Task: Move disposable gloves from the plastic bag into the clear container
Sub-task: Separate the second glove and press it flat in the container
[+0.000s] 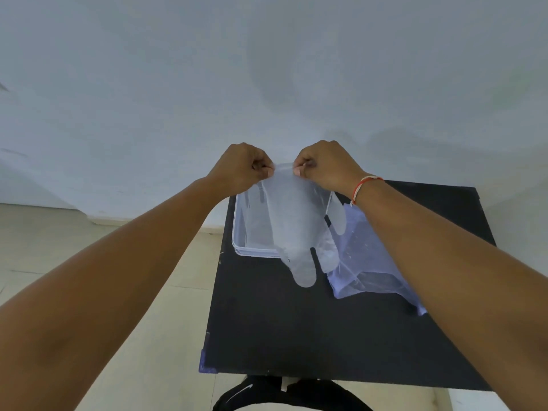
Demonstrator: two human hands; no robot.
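Left hand (241,170) and right hand (324,167) pinch the thin see-through disposable glove (292,221) by its cuff, fingers dangling toward the camera, blurring the clear rectangular plastic container (240,229) behind.

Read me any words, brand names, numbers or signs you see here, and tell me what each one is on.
No readable words or numbers anywhere.
Black shoe: a white swoosh-like mark, with no lettering.
Glove, clear container, plastic bag and black table: no print visible.
Wristband: plain red and white thread, with no text.
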